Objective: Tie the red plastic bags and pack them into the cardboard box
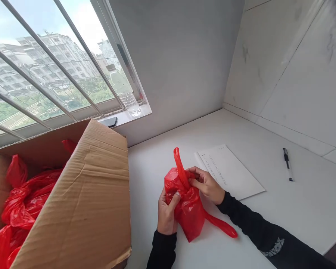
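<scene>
A red plastic bag is held above the white table, its neck twisted together in the middle. One handle loop points up and the other trails to the lower right. My left hand grips the bag's left side, thumb on top and fingers behind it. With thumb and fingers closed, my right hand pinches the bag near the base of the upright loop. The bag's contents are hidden.
At the left stands an open cardboard box with several red bags inside. A notepad and a pen lie on the white table. On the windowsill are a plastic bottle and a dark phone-like object.
</scene>
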The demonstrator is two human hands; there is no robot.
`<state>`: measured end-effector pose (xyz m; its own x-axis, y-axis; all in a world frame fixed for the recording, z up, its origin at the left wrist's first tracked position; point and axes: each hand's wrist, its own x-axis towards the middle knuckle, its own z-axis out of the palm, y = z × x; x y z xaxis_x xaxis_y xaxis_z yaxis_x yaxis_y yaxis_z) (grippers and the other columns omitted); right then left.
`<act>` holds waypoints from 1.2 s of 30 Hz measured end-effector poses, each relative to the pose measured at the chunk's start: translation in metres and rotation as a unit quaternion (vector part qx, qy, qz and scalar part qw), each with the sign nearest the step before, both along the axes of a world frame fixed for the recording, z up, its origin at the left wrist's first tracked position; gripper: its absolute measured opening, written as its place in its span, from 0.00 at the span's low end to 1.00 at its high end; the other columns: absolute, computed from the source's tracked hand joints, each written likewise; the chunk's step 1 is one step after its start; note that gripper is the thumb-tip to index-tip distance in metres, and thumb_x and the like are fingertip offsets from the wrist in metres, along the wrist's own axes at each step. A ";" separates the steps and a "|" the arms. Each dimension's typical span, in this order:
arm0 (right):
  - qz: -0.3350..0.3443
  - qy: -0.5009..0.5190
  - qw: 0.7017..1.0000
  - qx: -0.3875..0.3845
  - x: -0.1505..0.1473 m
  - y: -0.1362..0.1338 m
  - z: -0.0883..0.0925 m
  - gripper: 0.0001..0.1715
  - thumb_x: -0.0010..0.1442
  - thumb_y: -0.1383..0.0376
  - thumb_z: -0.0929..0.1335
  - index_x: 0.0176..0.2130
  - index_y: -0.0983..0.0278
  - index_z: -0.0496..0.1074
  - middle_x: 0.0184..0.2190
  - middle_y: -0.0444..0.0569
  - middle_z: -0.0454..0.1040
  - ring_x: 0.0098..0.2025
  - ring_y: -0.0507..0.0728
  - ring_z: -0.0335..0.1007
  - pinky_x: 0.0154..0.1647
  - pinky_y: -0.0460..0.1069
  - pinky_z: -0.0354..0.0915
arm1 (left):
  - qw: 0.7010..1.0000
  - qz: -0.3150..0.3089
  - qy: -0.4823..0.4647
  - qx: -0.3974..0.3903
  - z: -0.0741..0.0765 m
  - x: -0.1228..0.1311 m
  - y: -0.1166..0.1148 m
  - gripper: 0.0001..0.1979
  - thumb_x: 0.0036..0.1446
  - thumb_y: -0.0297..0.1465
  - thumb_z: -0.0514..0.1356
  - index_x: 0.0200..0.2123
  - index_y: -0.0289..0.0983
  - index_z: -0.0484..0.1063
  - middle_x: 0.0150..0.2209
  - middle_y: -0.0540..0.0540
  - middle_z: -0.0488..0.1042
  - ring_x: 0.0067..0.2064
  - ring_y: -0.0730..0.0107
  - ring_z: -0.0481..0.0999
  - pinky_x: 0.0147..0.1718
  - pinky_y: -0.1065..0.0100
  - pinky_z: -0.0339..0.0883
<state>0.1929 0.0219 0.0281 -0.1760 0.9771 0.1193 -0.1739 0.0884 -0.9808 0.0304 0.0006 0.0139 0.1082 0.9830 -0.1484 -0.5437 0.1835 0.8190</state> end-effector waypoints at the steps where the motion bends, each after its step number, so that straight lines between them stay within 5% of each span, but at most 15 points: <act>1: -0.001 -0.003 1.000 0.000 0.000 -0.001 0.001 0.16 0.61 0.59 0.68 0.48 0.62 0.70 0.41 0.50 0.76 0.43 0.57 0.73 0.47 0.52 0.67 | 1.000 -0.004 0.003 0.004 -0.001 0.000 0.000 0.19 0.45 0.34 0.71 0.40 0.36 0.73 0.36 0.44 0.80 0.37 0.59 0.79 0.36 0.65 0.71; 9: -0.008 -0.011 1.000 -0.027 -0.011 -0.013 0.011 0.20 0.62 0.54 0.66 0.51 0.58 0.65 0.43 0.48 0.74 0.40 0.57 0.72 0.44 0.52 0.68 | 0.999 -0.006 0.013 0.029 -0.009 -0.003 0.003 0.15 0.48 0.32 0.69 0.40 0.36 0.75 0.36 0.45 0.79 0.38 0.62 0.78 0.41 0.66 0.69; 20: -0.070 -0.064 0.995 -0.013 -0.005 -0.010 0.005 0.15 0.64 0.56 0.63 0.30 0.61 0.68 0.26 0.43 0.66 0.28 0.54 0.62 0.31 0.48 0.61 | 1.000 -0.005 0.011 0.014 -0.009 -0.003 0.004 0.14 0.48 0.32 0.68 0.39 0.37 0.75 0.34 0.47 0.77 0.34 0.65 0.75 0.37 0.67 0.69; 27: -0.056 -0.053 0.997 -0.024 -0.004 -0.010 0.006 0.11 0.63 0.61 0.61 0.34 0.61 0.70 0.27 0.43 0.68 0.29 0.55 0.63 0.36 0.49 0.64 | 0.999 0.017 0.021 0.019 0.001 0.001 0.000 0.16 0.44 0.30 0.70 0.38 0.37 0.74 0.33 0.48 0.77 0.32 0.68 0.74 0.36 0.69 0.68; 36: -0.059 -0.113 0.992 -0.001 -0.010 -0.016 0.012 0.14 0.60 0.56 0.68 0.44 0.60 0.70 0.36 0.47 0.71 0.38 0.57 0.68 0.37 0.50 0.67 | 0.999 0.032 -0.007 0.014 -0.008 -0.003 0.005 0.16 0.46 0.30 0.69 0.40 0.38 0.73 0.35 0.49 0.76 0.35 0.68 0.74 0.40 0.68 0.68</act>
